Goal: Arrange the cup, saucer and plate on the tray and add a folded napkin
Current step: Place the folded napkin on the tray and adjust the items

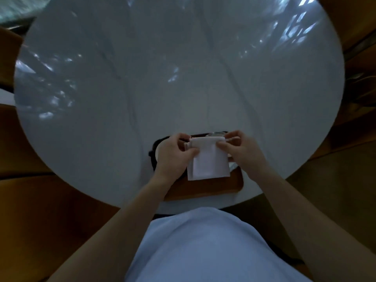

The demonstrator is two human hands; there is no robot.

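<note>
A white napkin (209,161), partly folded, hangs over a brown tray (205,187) near the table's front edge. My left hand (173,154) pinches its upper left corner and my right hand (242,149) pinches its upper right corner, both holding the top fold. A sliver of a white plate (157,154) shows at the tray's left, behind my left hand. Something shiny (215,133) peeks above the napkin; I cannot tell what it is. The cup and saucer are hidden by the napkin and hands.
The tray rests on a large round white table (162,88) with glossy reflections. Brown wooden seating or floor (40,200) surrounds the table. My light blue shirt (203,245) fills the lower middle.
</note>
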